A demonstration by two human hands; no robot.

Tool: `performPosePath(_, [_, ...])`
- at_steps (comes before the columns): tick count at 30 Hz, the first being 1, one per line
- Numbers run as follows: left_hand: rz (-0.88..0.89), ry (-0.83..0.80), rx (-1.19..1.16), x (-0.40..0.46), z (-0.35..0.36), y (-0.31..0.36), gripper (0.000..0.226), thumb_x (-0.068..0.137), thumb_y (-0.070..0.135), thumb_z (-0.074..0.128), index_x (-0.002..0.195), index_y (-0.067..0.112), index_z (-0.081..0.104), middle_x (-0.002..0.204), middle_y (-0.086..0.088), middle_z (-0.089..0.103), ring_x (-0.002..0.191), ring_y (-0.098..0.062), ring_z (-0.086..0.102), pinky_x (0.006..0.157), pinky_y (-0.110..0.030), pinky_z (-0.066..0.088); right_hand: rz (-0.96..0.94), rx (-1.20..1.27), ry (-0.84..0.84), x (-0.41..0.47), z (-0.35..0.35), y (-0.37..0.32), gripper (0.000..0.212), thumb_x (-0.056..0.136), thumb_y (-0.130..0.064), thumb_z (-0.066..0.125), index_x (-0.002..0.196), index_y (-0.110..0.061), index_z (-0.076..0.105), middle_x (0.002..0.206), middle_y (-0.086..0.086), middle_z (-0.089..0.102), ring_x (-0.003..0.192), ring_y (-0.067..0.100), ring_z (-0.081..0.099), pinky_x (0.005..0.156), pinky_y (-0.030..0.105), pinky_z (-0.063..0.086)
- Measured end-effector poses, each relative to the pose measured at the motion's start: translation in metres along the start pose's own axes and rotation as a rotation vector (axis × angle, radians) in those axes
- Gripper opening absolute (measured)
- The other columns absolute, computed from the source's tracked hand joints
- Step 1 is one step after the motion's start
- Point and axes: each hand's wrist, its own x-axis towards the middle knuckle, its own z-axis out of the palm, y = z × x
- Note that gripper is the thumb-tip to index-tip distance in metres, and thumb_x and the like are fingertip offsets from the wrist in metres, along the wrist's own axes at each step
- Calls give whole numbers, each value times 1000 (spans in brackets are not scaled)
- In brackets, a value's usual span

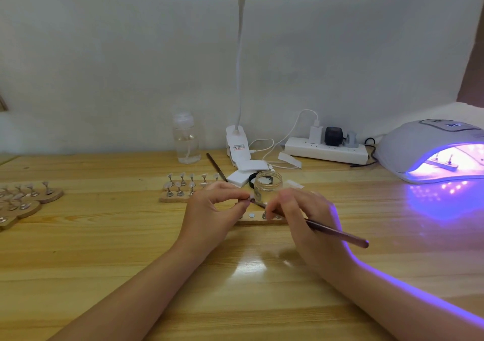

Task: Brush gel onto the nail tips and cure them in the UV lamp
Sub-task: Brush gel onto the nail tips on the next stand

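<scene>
My left hand (212, 209) pinches a small nail tip on its stand (248, 198) between thumb and fingers. My right hand (301, 217) grips a thin brown brush (340, 234), whose bristle end touches that nail tip. Under both hands lies a wooden holder strip (258, 219) with round metal pads. Just behind the hands stands an open clear gel jar (267, 185). The UV lamp (429, 149) at the right glows purple, with a strip of nail tips (442, 163) inside it.
A wooden strip with several nail-tip stands (183, 186) sits behind my left hand, and more stands (23, 199) lie at the far left. A clear bottle (186, 137), desk lamp clip (237, 144), second brush (216, 167), white pads and a power strip (326, 149) line the back.
</scene>
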Motion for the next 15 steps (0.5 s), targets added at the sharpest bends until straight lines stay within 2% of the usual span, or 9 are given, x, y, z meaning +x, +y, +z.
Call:
performPosePath(3, [-14,-3,-8,-1,-1,0,29,71,5,74,72,34,71,72,18,64,77,8,57,70,-9,46,-26,42,37,-1,-2,0,45,89,-39,32,65,-21,65,59,-8,64,62,5,61,72,29,45])
performPosePath(7, [-17,-2,-14,0,-1,-1,28,70,6,75,72,33,71,73,18,65,76,5,58,72,-18,50,30,-21,-20,0,-1,-2,37,87,-44,31,70,-30,61,65,-13,63,70,6,60,73,32,46])
performPosePath(11, [-9,1,-2,0,0,0,32,70,5,75,71,36,69,72,19,65,78,5,58,70,-9,45,5,117,27,-2,-3,-2,45,88,-39,32,62,-21,64,61,-6,65,61,5,61,67,32,48])
performPosePath(15, [18,0,-32,-1,-1,2,28,70,3,74,71,30,70,77,8,68,78,1,60,62,-4,43,63,60,-22,0,-2,-3,40,86,-44,32,71,-25,63,72,-11,66,70,6,61,70,28,47])
